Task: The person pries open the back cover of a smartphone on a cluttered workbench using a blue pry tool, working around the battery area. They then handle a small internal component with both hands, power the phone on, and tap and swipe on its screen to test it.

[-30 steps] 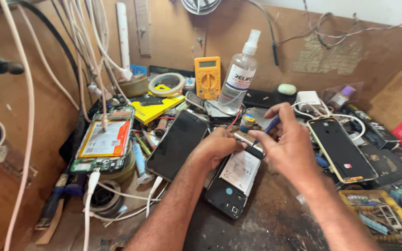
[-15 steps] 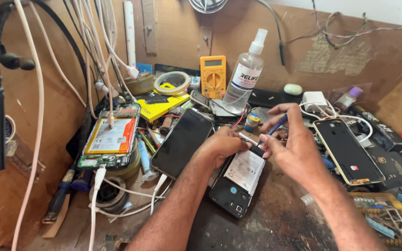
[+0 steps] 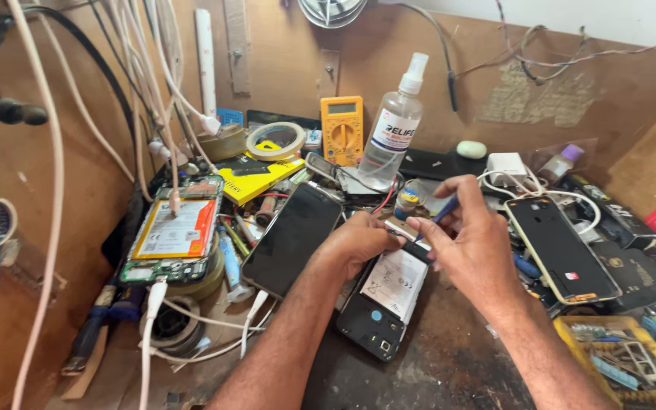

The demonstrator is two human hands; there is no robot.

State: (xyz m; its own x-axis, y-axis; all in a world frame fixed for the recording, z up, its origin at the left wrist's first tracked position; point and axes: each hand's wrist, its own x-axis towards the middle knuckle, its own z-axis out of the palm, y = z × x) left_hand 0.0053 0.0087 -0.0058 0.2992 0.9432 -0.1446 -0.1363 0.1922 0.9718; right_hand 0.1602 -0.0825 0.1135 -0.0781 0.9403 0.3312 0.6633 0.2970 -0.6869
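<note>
The left hand (image 3: 358, 243) pinches a small flat silvery metal part (image 3: 398, 230) at the top edge of an opened black phone with a white battery label (image 3: 385, 292), while the right hand (image 3: 468, 243) closes its fingers around a thin blue-handled tool (image 3: 443, 210) whose tip meets that same part. The opened phone lies flat on the dark worn bench (image 3: 449, 364) just below both hands, between 2 others: a black-screened phone (image 3: 290, 239) touching its left side and a black phone back cover with a pale rim (image 3: 562, 249) near on the right.
</note>
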